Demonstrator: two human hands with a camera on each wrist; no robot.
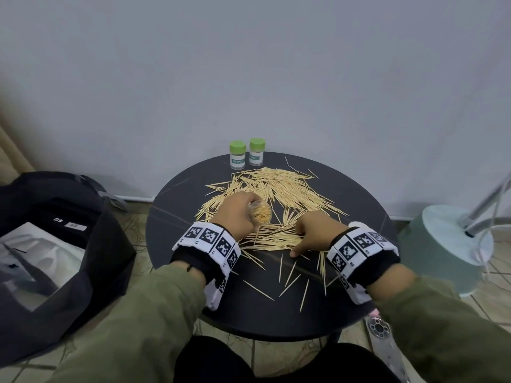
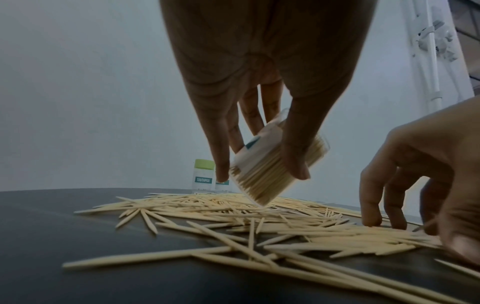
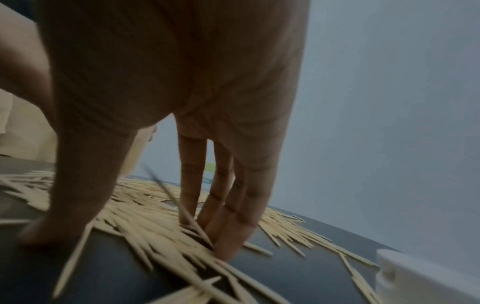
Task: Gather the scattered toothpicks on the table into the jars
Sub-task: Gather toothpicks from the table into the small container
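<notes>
Pale wooden toothpicks (image 1: 284, 186) lie scattered in a wide pile on the round dark table (image 1: 177, 217). My left hand (image 1: 249, 211) grips an open clear jar (image 1: 262, 214) packed with toothpicks. In the left wrist view the jar (image 2: 262, 185) hangs tilted just above the pile (image 2: 233, 214), pinched between thumb and fingers of my left hand (image 2: 259, 173). My right hand (image 1: 297, 241) rests on the near part of the pile. Its straight fingers (image 3: 233, 226) and spread thumb touch the table among the toothpicks (image 3: 145, 211). Two green-lidded jars (image 1: 237, 155) (image 1: 257, 152) stand upright at the table's back edge.
A grey wall rises right behind the table. A black bag (image 1: 69, 230) sits on the floor at left and a pale green lamp base (image 1: 448, 244) at right. A white object (image 3: 420, 273) lies on the table beside my right wrist. Loose toothpicks reach toward the front edge.
</notes>
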